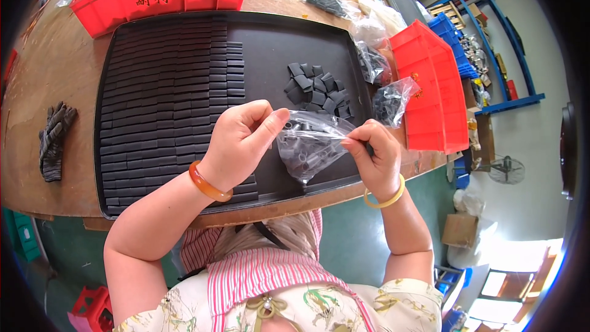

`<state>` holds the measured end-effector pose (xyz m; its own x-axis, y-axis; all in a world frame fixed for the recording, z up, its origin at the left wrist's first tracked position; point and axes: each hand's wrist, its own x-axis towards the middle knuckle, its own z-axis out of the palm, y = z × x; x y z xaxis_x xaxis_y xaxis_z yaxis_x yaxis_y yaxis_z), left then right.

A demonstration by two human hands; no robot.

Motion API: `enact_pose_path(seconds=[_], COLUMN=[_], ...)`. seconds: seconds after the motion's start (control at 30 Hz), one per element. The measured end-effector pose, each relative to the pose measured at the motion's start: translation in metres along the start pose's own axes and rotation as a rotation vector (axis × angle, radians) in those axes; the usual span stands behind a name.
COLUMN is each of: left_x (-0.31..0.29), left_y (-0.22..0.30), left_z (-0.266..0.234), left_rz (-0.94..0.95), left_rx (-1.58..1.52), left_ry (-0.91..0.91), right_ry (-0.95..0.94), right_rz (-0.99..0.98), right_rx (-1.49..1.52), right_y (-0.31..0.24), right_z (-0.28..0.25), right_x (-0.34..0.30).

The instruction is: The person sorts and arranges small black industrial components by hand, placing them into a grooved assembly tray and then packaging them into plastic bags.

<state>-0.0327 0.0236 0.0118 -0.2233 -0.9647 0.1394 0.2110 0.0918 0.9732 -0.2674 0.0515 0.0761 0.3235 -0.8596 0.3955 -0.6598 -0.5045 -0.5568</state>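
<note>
Because the clear plastic bag (307, 155) is thin, its mouth is the place to hold

While the left hand (243, 138) pinches one end of the bag's mouth between thumb and forefinger, the right hand (376, 152) clamps the other end between its thumb and fingertips. The edge is drawn fairly taut between them, and the bag sags below over the near part of the black tray (276, 40), one corner pointing down by the front rim. Whether its underside touches the tray, I cannot tell.

Small dark pieces show through the film, some with round open ends, so the load is likely light and loose, apt to slide into that low corner. The film itself looks soft, slick and floppy; it should keep no shape of its own, and a hard tug at one spot could stretch or split it. Two pinches near the ends of the mouth seem the right hold (grabbing the belly would only crumple it and squeeze the pieces about).

Just beyond lies a heap of loose black pieces (316, 89), which look matt and probably grip better than the film. To the left, rows of black pieces (166, 104) lie closely packed.
</note>
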Motion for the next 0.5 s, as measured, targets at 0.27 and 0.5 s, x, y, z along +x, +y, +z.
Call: enact_pose_path(seconds=[0.27, 0.5], left_x=[-0.003, -0.004], left_y=[-0.001, -0.009], left_z=[0.018, 0.008], left_rz=[0.303, 0.345], left_rx=[0.122, 0.473], left_ry=[0.151, -0.092], right_ry=[-0.029, 0.077], right_rz=[-0.168, -0.055], right_rx=[-0.120, 0.186], right_y=[0.013, 0.030], right_z=[-0.001, 0.030], right_x=[-0.008, -0.025])
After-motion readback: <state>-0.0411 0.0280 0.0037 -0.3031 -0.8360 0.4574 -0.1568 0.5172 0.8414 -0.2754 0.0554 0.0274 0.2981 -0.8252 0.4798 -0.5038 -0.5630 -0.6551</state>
